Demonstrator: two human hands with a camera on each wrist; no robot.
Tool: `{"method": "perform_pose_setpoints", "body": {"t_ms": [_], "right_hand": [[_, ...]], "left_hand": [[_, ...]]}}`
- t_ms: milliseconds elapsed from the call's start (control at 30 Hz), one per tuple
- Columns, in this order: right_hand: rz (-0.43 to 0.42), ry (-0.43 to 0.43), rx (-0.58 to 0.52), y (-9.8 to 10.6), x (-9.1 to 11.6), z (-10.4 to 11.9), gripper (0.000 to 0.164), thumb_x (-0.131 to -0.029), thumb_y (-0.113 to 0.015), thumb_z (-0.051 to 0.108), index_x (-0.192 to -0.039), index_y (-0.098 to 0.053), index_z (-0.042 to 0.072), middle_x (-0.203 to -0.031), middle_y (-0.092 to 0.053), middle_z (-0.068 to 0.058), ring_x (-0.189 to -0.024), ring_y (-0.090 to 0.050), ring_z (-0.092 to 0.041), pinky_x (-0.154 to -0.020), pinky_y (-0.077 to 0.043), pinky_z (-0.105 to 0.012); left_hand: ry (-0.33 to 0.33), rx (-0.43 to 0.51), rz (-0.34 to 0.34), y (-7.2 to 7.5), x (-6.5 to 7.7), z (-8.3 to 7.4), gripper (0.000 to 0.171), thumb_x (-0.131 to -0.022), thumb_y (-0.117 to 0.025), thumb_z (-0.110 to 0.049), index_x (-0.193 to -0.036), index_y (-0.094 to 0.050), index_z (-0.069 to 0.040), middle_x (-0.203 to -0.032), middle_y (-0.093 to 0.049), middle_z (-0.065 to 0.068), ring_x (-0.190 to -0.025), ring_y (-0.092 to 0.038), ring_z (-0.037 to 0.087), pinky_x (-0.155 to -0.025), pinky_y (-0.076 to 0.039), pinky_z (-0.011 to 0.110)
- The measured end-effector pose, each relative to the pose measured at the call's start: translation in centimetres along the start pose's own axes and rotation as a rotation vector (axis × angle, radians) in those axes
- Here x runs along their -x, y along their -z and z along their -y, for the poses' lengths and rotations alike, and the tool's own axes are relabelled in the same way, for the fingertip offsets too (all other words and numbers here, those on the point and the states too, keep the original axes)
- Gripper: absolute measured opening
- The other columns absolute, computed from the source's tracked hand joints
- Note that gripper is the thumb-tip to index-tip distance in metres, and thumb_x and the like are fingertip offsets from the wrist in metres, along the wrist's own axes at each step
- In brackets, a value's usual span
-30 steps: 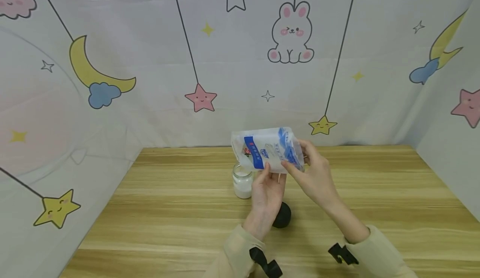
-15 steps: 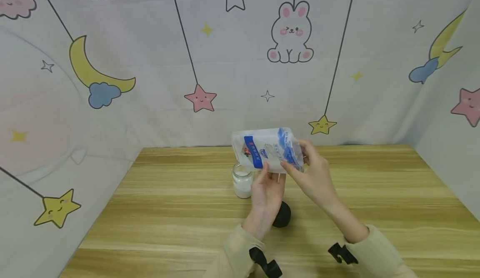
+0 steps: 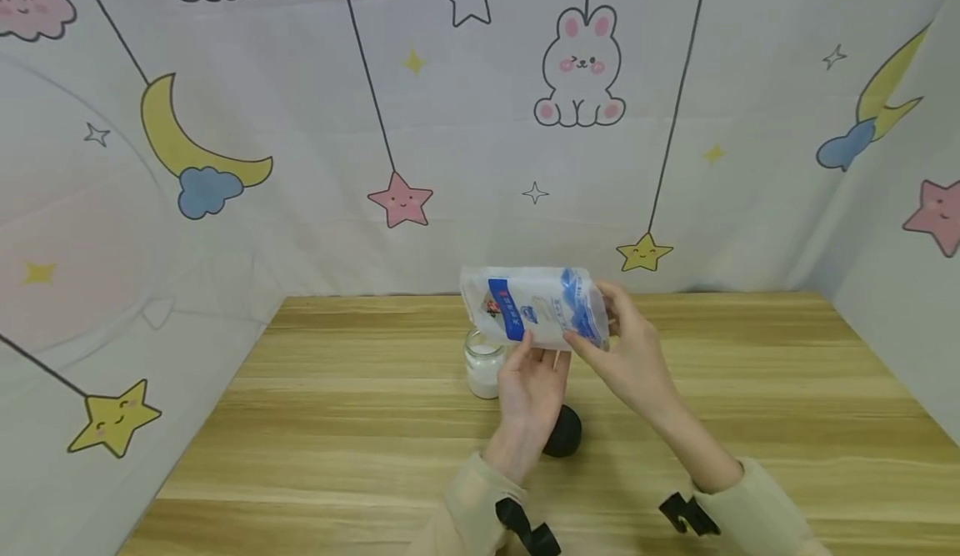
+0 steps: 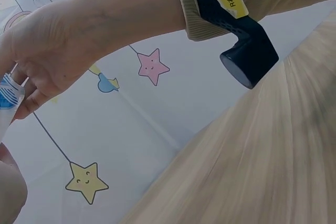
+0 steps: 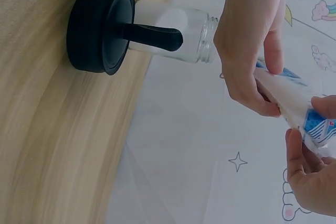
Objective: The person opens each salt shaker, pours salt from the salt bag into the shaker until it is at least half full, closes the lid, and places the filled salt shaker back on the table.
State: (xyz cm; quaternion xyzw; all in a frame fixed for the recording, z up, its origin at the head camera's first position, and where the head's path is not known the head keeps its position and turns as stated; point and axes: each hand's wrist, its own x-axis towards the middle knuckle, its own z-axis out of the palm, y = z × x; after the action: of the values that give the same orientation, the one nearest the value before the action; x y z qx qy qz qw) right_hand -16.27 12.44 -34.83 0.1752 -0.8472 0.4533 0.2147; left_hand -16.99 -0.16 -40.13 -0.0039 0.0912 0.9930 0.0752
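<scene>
A white plastic bag [image 3: 543,306] with blue print lies sideways in both hands, its left end over a clear glass jar [image 3: 485,377]. White stuff fills part of the jar. My left hand [image 3: 528,389] holds the bag from below, thumb on its front face. At the bag's right end, my right hand [image 3: 630,352] grips it between thumb and fingers. In the right wrist view the left hand [image 5: 247,45] overlaps the bag [image 5: 289,95] near the jar's threaded neck [image 5: 209,40]. The left wrist view catches the right hand [image 4: 44,66] at the bag's end.
Behind my left wrist on the wooden table [image 3: 337,439] sits a black round lid-like piece [image 3: 566,433]; the right wrist view shows a black handle [image 5: 155,36] by it. A patterned cloth [image 3: 480,122] hangs at the back and sides.
The bag's upper edge has dipped slightly, so the bag lies a little more level. Both hands keep their hold and have barely moved.
</scene>
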Motion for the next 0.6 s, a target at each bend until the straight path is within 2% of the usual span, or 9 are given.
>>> {"method": "perform_pose_setpoints", "body": {"t_ms": [300,433,600], "right_hand": [[0.017,-0.031,0.027,0.2,0.3,-0.6,0.067,-0.081,-0.075,0.007,-0.138,-0.040,0.004,-0.104,-0.067,-0.017,-0.087,-0.062,-0.023,-0.073,-0.052,-0.025],[0.030,-0.025,0.021,0.4,0.3,-0.9,0.061,-0.082,-0.075,0.009,-0.135,-0.044,0.004,-0.101,-0.067,-0.015,-0.087,-0.061,-0.022,-0.073,-0.053,-0.024],[0.046,-0.041,-0.008,0.6,0.3,-1.3,0.051,-0.087,-0.071,0.014,-0.132,-0.048,0.005,-0.106,-0.067,-0.013,-0.092,-0.062,-0.022,-0.074,-0.053,-0.021]], "left_hand": [[0.012,-0.092,-0.002,0.3,-0.1,-0.2,0.036,-0.102,-0.043,-0.013,-0.138,-0.037,-0.015,-0.123,-0.058,-0.001,-0.117,-0.054,0.011,-0.114,-0.037,0.029],[0.000,-0.126,0.000,0.5,-0.1,-0.3,0.037,-0.102,-0.042,-0.013,-0.139,-0.038,-0.015,-0.123,-0.059,-0.002,-0.117,-0.054,0.011,-0.114,-0.037,0.030],[-0.016,-0.146,-0.006,0.7,-0.3,-0.3,0.037,-0.102,-0.042,-0.011,-0.138,-0.038,-0.017,-0.121,-0.061,-0.003,-0.115,-0.055,0.010,-0.111,-0.041,0.029]]}}
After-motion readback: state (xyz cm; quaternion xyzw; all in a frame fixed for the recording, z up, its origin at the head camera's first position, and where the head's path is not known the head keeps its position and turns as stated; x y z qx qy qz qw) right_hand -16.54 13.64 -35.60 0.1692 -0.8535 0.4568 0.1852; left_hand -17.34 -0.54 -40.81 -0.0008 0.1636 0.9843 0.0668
